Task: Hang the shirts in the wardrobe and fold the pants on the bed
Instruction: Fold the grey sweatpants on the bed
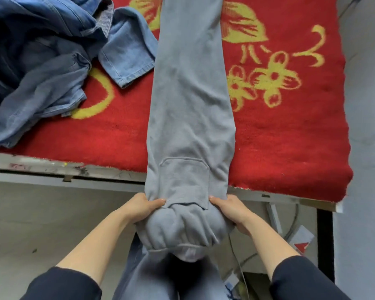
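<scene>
Grey sweatpants (188,100) lie lengthwise down the middle of the bed, legs stacked and stretching away from me, a back pocket facing up. Their waist end hangs off the near bed edge, bunched between my hands. My left hand (144,207) grips the left side of the waist. My right hand (230,210) grips the right side. A heap of blue denim jeans (41,61) sits at the bed's far left.
The bed carries a red blanket (290,137) with yellow flowers. Its metal frame edge (63,176) runs across in front of me. Grey floor lies to the right, with cables and small items under the bed's near right corner.
</scene>
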Action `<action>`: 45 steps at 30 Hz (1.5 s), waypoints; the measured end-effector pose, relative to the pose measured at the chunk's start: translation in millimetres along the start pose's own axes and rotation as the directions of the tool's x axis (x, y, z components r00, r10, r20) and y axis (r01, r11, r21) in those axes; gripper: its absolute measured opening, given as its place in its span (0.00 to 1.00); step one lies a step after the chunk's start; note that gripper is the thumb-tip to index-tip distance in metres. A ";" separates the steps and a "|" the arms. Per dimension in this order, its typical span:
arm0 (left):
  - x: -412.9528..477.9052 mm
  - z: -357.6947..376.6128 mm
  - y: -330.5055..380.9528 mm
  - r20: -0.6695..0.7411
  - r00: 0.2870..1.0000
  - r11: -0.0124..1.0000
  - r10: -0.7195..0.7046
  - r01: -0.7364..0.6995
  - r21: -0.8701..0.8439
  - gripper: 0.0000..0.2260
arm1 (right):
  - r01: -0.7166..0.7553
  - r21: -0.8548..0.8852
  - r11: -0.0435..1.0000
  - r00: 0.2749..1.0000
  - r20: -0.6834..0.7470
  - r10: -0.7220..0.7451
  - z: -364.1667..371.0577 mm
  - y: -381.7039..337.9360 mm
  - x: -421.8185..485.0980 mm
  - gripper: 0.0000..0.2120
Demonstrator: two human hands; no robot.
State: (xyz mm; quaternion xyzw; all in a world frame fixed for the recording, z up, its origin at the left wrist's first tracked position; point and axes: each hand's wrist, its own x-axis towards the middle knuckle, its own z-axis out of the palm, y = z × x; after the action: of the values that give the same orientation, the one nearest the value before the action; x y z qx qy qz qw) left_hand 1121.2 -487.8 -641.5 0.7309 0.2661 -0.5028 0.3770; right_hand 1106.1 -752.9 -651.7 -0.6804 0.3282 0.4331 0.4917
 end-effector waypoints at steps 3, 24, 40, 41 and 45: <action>-20.2 19.3 -10.0 0.110 0.988 0.992 -0.105 0.111 -0.054 0.20 | -0.112 0.003 0.994 0.989 0.094 0.111 -12.2 19.8 -23.3 0.15; 45.9 -155.1 264.7 -0.304 0.854 0.527 0.423 -0.504 -0.684 0.12 | 0.269 0.733 0.625 0.962 -0.172 -0.213 -86.5 -281.6 59.7 0.20; 151.9 -244.9 418.6 -0.188 0.908 0.099 0.374 -0.240 -0.966 0.26 | 0.373 0.902 0.218 0.918 -0.324 -0.229 -133.8 -448.7 171.2 0.14; 156.5 -244.8 418.8 -0.199 0.899 0.098 0.389 -0.255 -0.962 0.28 | 0.362 0.911 0.200 0.916 -0.307 -0.258 -133.8 -448.9 175.6 0.18; 165.5 -228.9 415.2 -0.282 0.858 0.381 0.430 -0.456 -0.804 0.15 | 0.415 0.724 0.551 0.909 -0.314 -0.273 -124.3 -444.6 184.4 0.08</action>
State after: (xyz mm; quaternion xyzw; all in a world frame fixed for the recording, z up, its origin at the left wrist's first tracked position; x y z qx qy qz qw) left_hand 1620.8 -537.2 -630.5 0.5009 0.2766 -0.1779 0.8006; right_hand 1602.6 -741.3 -631.2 -0.4847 0.3817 0.0854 0.7824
